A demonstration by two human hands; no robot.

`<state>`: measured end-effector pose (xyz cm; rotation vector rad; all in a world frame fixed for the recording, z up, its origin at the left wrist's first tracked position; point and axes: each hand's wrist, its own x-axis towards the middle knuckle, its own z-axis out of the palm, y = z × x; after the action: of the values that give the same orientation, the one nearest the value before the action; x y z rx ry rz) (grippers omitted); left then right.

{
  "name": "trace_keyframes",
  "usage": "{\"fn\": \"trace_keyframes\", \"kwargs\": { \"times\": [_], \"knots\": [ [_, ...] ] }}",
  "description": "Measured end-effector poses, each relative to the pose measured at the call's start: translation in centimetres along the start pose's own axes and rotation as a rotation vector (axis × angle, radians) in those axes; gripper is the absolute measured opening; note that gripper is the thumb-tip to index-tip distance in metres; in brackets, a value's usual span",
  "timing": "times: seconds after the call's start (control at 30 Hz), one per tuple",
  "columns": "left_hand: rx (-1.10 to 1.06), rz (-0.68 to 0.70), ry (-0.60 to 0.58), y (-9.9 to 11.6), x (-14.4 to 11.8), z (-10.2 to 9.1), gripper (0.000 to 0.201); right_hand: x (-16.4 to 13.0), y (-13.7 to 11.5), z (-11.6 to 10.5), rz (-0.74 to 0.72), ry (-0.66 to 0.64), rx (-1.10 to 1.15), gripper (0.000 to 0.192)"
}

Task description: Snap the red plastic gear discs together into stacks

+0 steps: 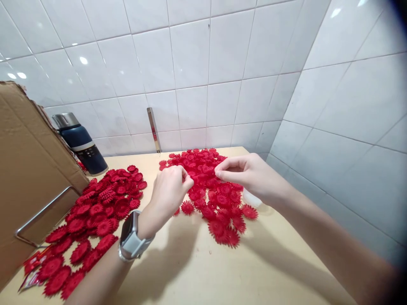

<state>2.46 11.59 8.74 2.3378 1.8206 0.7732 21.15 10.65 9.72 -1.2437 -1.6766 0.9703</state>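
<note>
Hovering over the pale wooden worktop [197, 271], the left hand [168, 192] and the right hand [248, 173] meet above a spread of red toothed discs, flat pieces with petal-like rims. The left hand has its fingers curled in, thumb and forefinger pinched together at the tips near the right-hand pile [216, 199]; whether a disc sits between them I cannot tell, since the fingertips lie against the red heap behind. The right hand is likewise mostly closed, its thumb and forefinger drawn to a point facing the left hand's, with the other fingers folded beneath; what it grips, if anything, is hidden from this angle. The two pinches are near each other but apart. The right-hand pile lies under and beyond both hands, reaching back almost to the tiled wall [190, 63]. A second heap, the left-hand pile [95, 212], lies well apart to the left, running from beside a dark blue flask [81, 144] with a metal cap down toward the near edge. A cardboard box [28, 169] stands tilted at the far left, touching that heap, with a metal wire handle [41, 216] against its side. A watch [132, 239] with a grey strap sits on the left wrist. A thin metal strip [153, 129] leans upright against the wall behind the worktop
</note>
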Motion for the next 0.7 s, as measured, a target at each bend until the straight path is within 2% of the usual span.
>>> {"fn": "trace_keyframes", "kwargs": {
  "times": [0.1, 0.23, 0.33, 0.43, 0.5, 0.53, 0.63, 0.7],
  "knots": [
    [0.038, -0.063, 0.035, -1.9, 0.6, 0.2, 0.027, -0.2, -0.3, -0.7, -0.018, 0.061, -0.015, 0.009],
    [-0.024, -0.015, -0.058, -3.5, 0.5, -0.1, 0.034, -0.5, -0.9, -2.0, -0.035, 0.057, 0.018, 0.014],
    [-0.108, 0.057, -0.152, -3.0, 0.1, -0.2, 0.035, -0.5, -1.1, -2.2, -0.019, 0.004, 0.099, 0.018],
    [-0.203, 0.124, -0.203, -1.4, -0.3, -0.6, 0.026, -0.4, -0.9, -2.1, 0.008, -0.057, 0.217, 0.017],
    [-0.353, 0.143, -0.224, -0.2, -0.5, -1.1, 0.024, -0.4, -0.8, -2.0, 0.024, -0.117, 0.314, 0.013],
    [-0.495, 0.134, -0.248, 0.3, -0.6, -1.4, 0.026, -0.4, -0.7, -1.9, 0.028, -0.149, 0.374, 0.012],
    [-0.935, 0.049, -0.37, 1.5, -1.2, -2.1, 0.025, -0.4, -0.6, -1.8, 0.025, -0.251, 0.57, 0.007],
    [-1.11, -0.009, -0.429, 2.0, -1.7, -2.3, 0.019, -0.5, -0.5, -1.7, 0.031, -0.299, 0.658, 0.004]
  ]
}}
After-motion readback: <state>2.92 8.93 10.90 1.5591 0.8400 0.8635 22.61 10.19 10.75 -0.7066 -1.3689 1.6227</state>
